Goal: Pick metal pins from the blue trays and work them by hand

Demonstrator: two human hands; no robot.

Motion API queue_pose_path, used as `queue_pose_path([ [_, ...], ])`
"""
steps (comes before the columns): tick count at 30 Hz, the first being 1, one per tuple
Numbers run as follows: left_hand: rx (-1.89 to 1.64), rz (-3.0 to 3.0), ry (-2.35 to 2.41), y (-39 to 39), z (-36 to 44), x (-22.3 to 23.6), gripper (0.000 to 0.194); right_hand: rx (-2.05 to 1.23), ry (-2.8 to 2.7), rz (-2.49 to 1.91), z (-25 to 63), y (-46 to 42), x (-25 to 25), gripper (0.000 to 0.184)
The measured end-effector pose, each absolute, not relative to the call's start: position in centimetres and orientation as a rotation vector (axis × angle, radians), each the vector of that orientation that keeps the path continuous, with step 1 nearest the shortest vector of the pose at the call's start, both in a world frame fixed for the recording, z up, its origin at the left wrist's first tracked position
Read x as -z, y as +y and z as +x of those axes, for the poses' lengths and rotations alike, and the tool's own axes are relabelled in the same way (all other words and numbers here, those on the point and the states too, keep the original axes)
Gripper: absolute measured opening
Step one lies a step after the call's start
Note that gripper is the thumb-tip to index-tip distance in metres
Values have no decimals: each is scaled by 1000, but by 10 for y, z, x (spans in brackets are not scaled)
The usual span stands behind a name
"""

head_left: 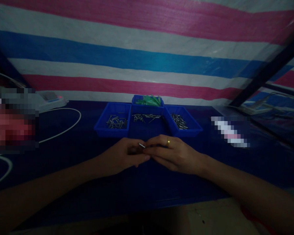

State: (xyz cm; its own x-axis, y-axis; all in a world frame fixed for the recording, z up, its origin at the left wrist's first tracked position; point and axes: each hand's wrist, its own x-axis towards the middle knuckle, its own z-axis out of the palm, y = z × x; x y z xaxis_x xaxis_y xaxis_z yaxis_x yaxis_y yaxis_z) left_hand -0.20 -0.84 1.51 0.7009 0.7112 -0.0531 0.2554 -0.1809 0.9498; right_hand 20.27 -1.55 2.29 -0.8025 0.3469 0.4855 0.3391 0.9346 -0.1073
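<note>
My left hand (122, 156) and my right hand (177, 153) meet above the blue table, fingertips together. Between them shows a small shiny metal pin (141, 145), pinched by the fingers of both; its ends are partly hidden. A gold ring (168, 142) sits on a finger of my right hand. Just beyond the hands, a left blue bin (112, 133) holds many loose metal pins (116, 122). A right blue bin (186, 133) contains a similar heap of pins (178, 121). More pins (147, 116) lie in a loose row between the two bins.
Behind the row of pins stands a third blue bin (134, 99) with green packets (152, 100) inside. At the back left is a white device (51, 99) with a red light and a white cable (79, 117). A striped sheet (147, 62) hangs behind the table (142, 189).
</note>
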Motion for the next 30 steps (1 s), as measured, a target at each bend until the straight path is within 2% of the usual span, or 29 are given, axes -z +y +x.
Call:
queue_pose_path([
  [3,-518,1743,739,-8,-4,-18,17,-102,-2519,-499,206,-13,-24,21],
  [8,-529,1724,715,-8,-7,-19,36,-156,-2507,-513,208,-14,-30,20],
  [19,-577,1970,992,-4,-12,-17,26,-46,-2575,-634,209,-11,-32,23],
  [30,-545,2111,1120,-7,-11,-21,26,-22,-2566,-650,208,-12,-30,21],
])
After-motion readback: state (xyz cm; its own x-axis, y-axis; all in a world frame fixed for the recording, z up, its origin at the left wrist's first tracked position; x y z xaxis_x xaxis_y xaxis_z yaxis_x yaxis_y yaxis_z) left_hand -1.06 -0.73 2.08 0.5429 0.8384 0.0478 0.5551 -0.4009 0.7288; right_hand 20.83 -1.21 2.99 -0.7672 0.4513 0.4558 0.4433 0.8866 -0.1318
